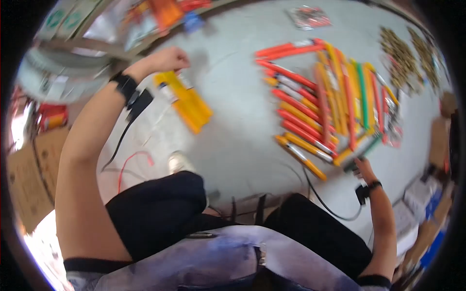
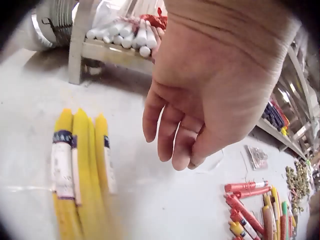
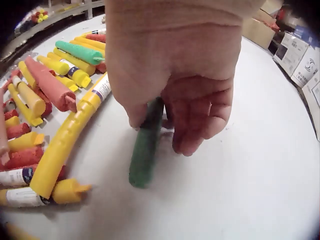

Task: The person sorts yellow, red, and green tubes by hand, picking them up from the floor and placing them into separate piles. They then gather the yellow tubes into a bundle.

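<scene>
Gripping a green stick (image 3: 144,155) at the pile (image 1: 315,104) edge, right fingers (image 3: 195,132) curl; left fingers (image 2: 169,132) hang loose over floor (image 2: 175,202).

White candles (image 2: 131,35) on wooden shelf (image 2: 100,51); cardboard boxes (image 1: 26,169), plastic packet (image 1: 308,17)

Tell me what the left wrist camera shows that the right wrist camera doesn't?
Only the left wrist view: the left hand, holding nothing, near a bundle of yellow sticks, with white sticks on a rack behind. Only the right wrist view: the right hand pinching a green stick, boxes nearby. Both: the pale floor and the spread of red and yellow sticks.
</scene>
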{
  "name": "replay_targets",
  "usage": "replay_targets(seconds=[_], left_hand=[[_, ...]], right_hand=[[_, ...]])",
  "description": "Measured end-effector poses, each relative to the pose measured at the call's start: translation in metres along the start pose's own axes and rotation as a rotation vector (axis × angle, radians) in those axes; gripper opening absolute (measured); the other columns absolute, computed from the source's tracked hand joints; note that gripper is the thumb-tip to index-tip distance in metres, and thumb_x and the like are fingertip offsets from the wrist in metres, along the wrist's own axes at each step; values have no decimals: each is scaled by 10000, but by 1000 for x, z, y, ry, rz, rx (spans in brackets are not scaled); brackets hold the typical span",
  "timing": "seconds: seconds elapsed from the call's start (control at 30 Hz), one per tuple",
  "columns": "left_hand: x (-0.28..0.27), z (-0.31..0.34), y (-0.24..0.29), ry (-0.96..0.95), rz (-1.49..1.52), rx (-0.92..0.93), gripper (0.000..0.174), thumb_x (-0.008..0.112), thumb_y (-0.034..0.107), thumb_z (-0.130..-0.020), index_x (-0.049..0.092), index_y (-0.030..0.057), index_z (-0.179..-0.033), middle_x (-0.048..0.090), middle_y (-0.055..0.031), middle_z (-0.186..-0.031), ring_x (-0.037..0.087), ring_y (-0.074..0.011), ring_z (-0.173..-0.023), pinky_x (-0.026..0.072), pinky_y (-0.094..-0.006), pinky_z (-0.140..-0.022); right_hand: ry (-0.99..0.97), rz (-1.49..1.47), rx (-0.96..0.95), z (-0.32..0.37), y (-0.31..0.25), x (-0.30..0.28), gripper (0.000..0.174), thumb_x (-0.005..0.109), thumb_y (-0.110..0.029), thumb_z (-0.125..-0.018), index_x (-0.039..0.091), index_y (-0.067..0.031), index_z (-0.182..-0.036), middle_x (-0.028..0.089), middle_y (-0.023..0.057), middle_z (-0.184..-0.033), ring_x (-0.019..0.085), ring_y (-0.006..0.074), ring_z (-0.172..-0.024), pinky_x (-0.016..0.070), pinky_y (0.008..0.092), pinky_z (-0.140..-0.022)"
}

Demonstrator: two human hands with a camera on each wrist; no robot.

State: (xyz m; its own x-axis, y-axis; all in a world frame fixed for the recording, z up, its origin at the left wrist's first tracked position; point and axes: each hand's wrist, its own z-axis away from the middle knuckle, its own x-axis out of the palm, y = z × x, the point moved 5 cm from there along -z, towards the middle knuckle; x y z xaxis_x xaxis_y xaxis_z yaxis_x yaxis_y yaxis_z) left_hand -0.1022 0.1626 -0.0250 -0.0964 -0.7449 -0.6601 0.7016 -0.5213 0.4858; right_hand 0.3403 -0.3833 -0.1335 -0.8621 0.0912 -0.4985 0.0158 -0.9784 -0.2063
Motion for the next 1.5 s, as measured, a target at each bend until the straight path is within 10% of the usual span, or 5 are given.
replay_targets(seconds=[0.33, 0.67, 0.93, 1.13, 1.5], left_hand=[[-7, 88, -83, -24, -66, -387, 247, 576, 268, -718, 605, 25, -681, 585, -45, -569, 566, -114, -533, 434, -255, -508], [58, 119, -62, -143, -189, -23, 148, 551, 169, -709, 607, 48, -775, 614, -105, -721, 594, -239, -675, 459, -334, -631], [131, 138, -87, 27, 169, -136, 191, 552, 168, -739, 599, 41, -874, 617, -122, -798, 587, -266, -743, 458, -337, -665], [143, 124, -128, 206, 459, -278, 188, 565, 160, -744, 605, 42, -885, 623, -81, -774, 586, -172, -707, 461, -293, -639], [135, 129, -74, 66, 1644, 5, 449, 592, 282, -787, 444, 79, -1159, 542, -16, -917, 531, -99, -761, 443, -225, -665]], right_hand=[[-15, -378, 160, -3, 16, -7, 129, 518, -206, -680, 480, -86, -652, 479, 43, -535, 460, 158, -401, 359, 263, -344], [268, -366, -171, 78, -66, -3, 154, 480, -164, -794, 441, -37, -871, 538, 80, -685, 447, 99, -392, 352, 212, -312], [-194, -5, -772, 119, -248, 107, 399, 512, -39, -766, 401, -2, -1147, 516, 38, -723, 467, 83, -460, 355, 203, -371], [-558, 49, -570, 192, -336, 253, 343, 561, -96, -749, 459, 11, -1059, 507, 36, -680, 430, 74, -418, 337, 205, -358], [-368, 424, -1127, 223, -372, 380, 227, 572, -101, -727, 470, 21, -889, 565, 107, -675, 538, 166, -518, 439, 288, -481]])
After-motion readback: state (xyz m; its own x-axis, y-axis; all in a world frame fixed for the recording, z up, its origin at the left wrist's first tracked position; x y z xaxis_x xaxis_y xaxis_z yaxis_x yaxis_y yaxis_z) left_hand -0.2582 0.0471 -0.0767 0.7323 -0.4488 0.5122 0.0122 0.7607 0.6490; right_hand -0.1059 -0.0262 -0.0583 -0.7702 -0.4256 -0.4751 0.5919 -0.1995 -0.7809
